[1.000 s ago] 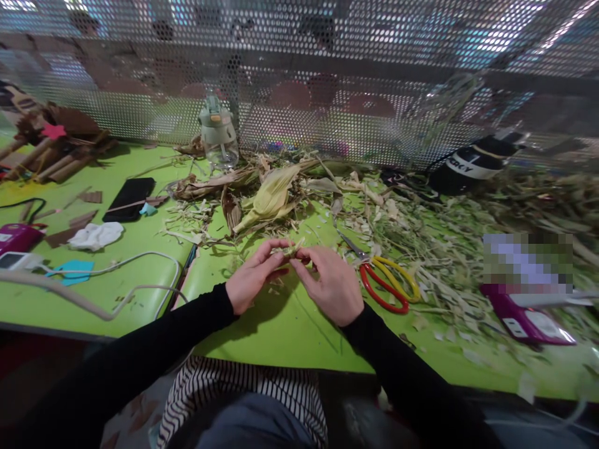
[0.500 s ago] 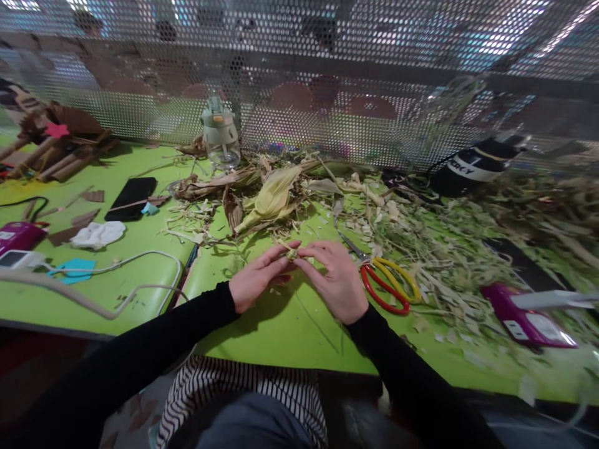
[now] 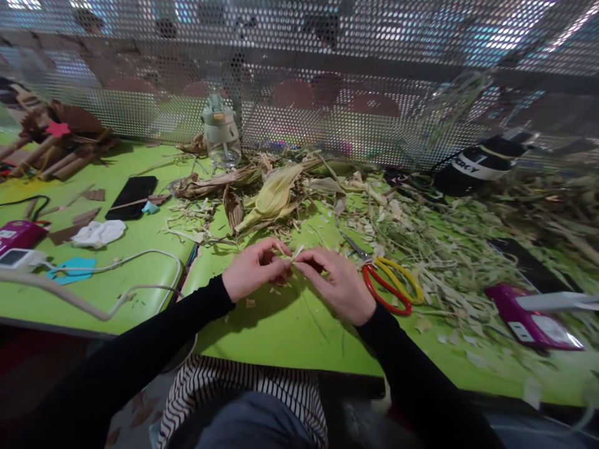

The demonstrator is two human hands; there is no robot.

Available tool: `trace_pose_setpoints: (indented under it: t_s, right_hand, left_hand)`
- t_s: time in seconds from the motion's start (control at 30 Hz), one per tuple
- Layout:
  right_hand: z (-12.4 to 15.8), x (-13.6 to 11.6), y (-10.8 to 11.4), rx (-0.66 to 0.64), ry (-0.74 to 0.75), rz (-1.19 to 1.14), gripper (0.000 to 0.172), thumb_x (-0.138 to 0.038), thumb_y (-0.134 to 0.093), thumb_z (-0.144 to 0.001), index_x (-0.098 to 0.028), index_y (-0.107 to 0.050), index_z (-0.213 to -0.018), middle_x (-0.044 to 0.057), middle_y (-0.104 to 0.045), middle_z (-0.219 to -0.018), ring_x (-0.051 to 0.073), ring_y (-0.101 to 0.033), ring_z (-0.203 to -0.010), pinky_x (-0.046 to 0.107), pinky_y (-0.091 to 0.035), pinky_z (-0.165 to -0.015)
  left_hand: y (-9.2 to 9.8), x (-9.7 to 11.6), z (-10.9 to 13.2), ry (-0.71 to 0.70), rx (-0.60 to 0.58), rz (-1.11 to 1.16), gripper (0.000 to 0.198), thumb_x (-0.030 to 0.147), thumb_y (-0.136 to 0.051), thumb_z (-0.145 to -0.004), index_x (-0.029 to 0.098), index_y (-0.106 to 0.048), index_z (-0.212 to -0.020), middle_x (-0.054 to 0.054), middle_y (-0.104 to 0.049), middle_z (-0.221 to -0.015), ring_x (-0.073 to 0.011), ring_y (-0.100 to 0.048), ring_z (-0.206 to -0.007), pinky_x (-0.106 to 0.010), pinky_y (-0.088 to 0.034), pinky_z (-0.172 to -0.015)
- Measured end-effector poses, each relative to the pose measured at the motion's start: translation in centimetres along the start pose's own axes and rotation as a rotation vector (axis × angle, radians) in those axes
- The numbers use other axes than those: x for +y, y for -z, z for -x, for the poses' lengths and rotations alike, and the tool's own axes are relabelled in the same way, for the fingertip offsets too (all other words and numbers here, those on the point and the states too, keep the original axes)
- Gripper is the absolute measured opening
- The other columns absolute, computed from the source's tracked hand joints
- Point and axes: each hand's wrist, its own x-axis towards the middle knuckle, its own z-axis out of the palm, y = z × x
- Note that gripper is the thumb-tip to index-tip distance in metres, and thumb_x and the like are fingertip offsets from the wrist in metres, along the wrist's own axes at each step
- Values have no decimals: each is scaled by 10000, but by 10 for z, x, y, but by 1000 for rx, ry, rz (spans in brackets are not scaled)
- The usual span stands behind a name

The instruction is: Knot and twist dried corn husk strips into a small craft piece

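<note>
- A bright green worktop (image 3: 266, 340) is backed by a perforated metal screen (image 3: 299, 134), through which a blurred room with figures is seen.
- The worktop is divided by a dark seam (image 3: 189, 268), well to the left of the hands.
- One pale husk strip (image 3: 298, 251) is held just above the worktop, in the middle, between the two hands.
- The strip is pinched between the thumb and fingers of the left hand (image 3: 255, 269); it is likewise gripped at the fingertips of the right hand (image 3: 339, 282), close to touching the left.
- One yellowish corn husk (image 3: 274, 198) is laid beyond the hands, among brown husks and shreds too many to be counted.
- One pair of scissors (image 3: 389, 290), with one red and one yellow handle loop, is placed just beside the right hand.
- Two bottles are seen: a clear one with a sage-green top (image 3: 221, 132), stood upright, and a black one (image 3: 472, 169), tilted.
- Two magenta devices are counted, one at far left (image 3: 21, 234), one at right (image 3: 508, 304).
- One dark phone (image 3: 131, 188) and one crumpled white tissue (image 3: 99, 233) are set at left.
- The near edge is crossed by both forearms, with green surface exposed between them.
- Sideways room is bounded by the scissors at right and a grey cable (image 3: 68, 298) at left.
</note>
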Motion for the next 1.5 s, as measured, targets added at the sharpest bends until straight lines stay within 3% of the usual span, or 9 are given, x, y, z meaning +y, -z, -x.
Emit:
trace_pose_setpoints:
  t_s: [0.2, 0.33, 0.47, 0.57, 0.67, 0.8, 1.03, 1.27, 1.5]
  right_hand:
    - [2, -6, -2, -2, 1, 17, 122, -213, -477, -884, -166, -567, -815, 31, -616, -750, 132, -538, -674, 243, -389, -617]
    - [1, -9, -2, -71, -116, -25, 199, -229, -458, -876, -172, -520, -696, 1, -549, -647, 104, -439, -556, 236, -306, -533]
    - [2, -5, 0, -266, -288, -455, 298, -316, -453, -871, -182, -442, -605, -54, -365, -535, 78, -319, -477, 228, -243, -477]
    - [5, -1, -1, -281, -394, -770, 306, -372, -480, -848, -189, -414, -613, -73, -303, -525, 67, -255, -452, 222, -204, -452]
    - [8, 1, -3, -253, -412, -871, 316, -395, -538, -815, -186, -416, -612, -77, -293, -527, 62, -236, -459, 216, -185, -445]
    - [7, 2, -5, -202, -414, -835, 336, -433, -520, -836, -189, -419, -628, -77, -307, -529, 62, -250, -454, 208, -208, -437]
    - [0, 0, -19, -115, -334, -391, 324, -489, -500, -849, -172, -559, -825, -15, -535, -683, 106, -459, -582, 232, -354, -524]
    - [2, -1, -24, -52, -296, -408, 406, -411, -403, -918, -171, -496, -605, -28, -475, -577, 78, -394, -488, 207, -307, -468]
    - [4, -10, -19, -43, -264, -391, 308, -287, -373, -916, -179, -472, -645, -29, -459, -594, 87, -424, -526, 209, -320, -498]
  left_hand:
    - [-2, -7, -2, 191, -97, 248, 319, 334, -675, -722, 138, -605, -964, -28, -676, -764, -73, -603, -590, -207, -472, -593]
    - [-7, -7, -2, 75, -46, 170, 268, 322, -669, -719, 128, -581, -881, 1, -642, -650, -71, -570, -547, -200, -453, -558]
    - [-9, 0, 5, 18, -93, -40, 216, 313, -593, -771, 132, -546, -881, 26, -594, -577, -65, -520, -487, -199, -427, -523]
    - [-8, 4, 11, -82, -40, -252, 188, 269, -579, -769, 136, -565, -901, 29, -585, -603, -62, -507, -512, -192, -401, -527]
    - [-6, 5, 13, -197, 7, -376, 125, 217, -576, -756, 139, -594, -852, 26, -580, -645, -58, -502, -554, -188, -391, -553]
    - [-3, 3, 7, -114, -8, -173, 168, 281, -571, -786, 140, -574, -877, 20, -598, -628, -73, -542, -553, -202, -432, -571]
    - [-7, -5, 0, -29, 66, 290, 278, 375, -594, -794, 184, -516, -982, -9, -669, -832, -83, -603, -669, -213, -477, -647]
    - [-12, -3, 5, -34, 25, 259, 327, 345, -632, -772, 178, -483, -1010, 21, -634, -692, -95, -608, -641, -205, -467, -617]
    - [-10, 0, 4, -84, -18, 114, 269, 313, -613, -783, 163, -505, -977, 17, -615, -738, -73, -574, -653, -182, -425, -606]
